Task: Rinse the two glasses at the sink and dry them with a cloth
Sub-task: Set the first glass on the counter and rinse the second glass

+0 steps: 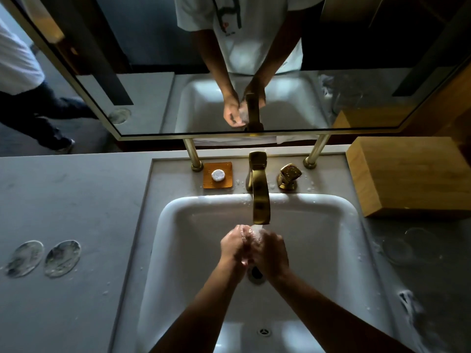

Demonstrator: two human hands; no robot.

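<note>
Both hands meet under the brass faucet [260, 192], left hand [233, 247] and right hand [271, 253] clasped together; whether they hold anything cannot be told. 2 glasses [407, 247] sit dimly on the right counter. Wet fingers could let them slip.

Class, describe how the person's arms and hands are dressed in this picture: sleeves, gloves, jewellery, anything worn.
Both forearms are bare; no sleeves reach them. The left hand and right hand wear no gloves, and no watch or bracelet shows. The mirror reflects a white short-sleeved T-shirt.
</note>
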